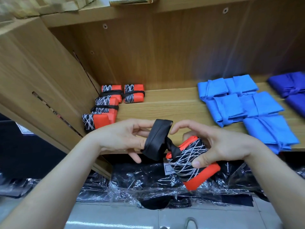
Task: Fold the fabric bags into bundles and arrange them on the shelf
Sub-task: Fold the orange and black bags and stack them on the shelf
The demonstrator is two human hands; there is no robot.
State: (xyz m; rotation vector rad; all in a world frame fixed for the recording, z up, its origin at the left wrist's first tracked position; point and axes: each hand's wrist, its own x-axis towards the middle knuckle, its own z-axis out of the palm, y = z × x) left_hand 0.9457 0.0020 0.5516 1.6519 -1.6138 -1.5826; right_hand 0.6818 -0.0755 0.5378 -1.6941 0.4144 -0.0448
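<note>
— Which step?
— Tying: the left grip [125, 138] pinched the black strap [156, 139], and the right grip [219, 146] clasped the orange bundle [189, 161] before the shelf [173, 103].
— Next?
— It likely called for winding the strap snugly round.

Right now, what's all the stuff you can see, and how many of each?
shelf: one, wooden, straight ahead
tied bundles: four, orange with black-and-white pattern, left end of shelf
light blue bags: about five, folded, right part of shelf
dark blue bags: at least two, far right of shelf, cut off by the picture edge
wrapped packs: several, black in clear plastic, below the shelf
held bundle: one, orange with black-and-white pattern, in front of the shelf
strap: one, black, runs from held bundle
left hand: one, holds strap
right hand: one, grips held bundle
</note>
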